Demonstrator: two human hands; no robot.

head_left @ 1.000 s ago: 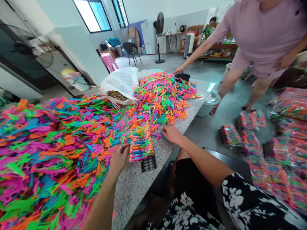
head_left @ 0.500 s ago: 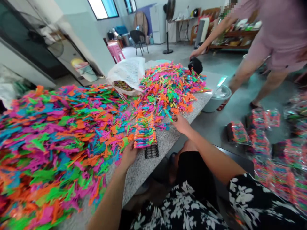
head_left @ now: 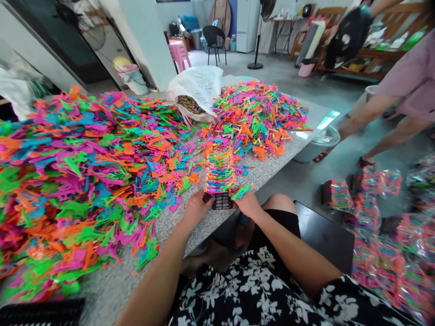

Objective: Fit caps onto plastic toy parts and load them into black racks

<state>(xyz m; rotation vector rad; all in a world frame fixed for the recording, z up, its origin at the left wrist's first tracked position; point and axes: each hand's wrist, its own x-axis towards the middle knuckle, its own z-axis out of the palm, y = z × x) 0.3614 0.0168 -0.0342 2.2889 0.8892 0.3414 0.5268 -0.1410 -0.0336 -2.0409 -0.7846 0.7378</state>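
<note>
A narrow black plastic rack [head_left: 222,202] lies on the stone-topped table, its far part filled with a row of bright plastic pieces [head_left: 220,170]. My left hand [head_left: 199,208] grips the rack's left edge near its bare end, with the fingertips bent against it. At the opposite side my right hand [head_left: 249,204] pinches a green plastic piece [head_left: 242,192], its fingers close to the rack. Some of those fingers are hidden behind the piece. The exact shape of the small pieces is too blurred to tell.
A large heap of colourful plastic pieces [head_left: 102,172] covers the table's left side; a second heap [head_left: 261,113] lies beyond the rack. Between them sits a white sack [head_left: 197,88]. Bagged pieces [head_left: 367,199] lie on the floor at right. A co-worker [head_left: 401,86] carries a black object [head_left: 350,38].
My right hand has come back from the far heap to the rack's near end, bringing the green piece. The co-worker has moved right, lifting the black object off the table. The view has shifted.
</note>
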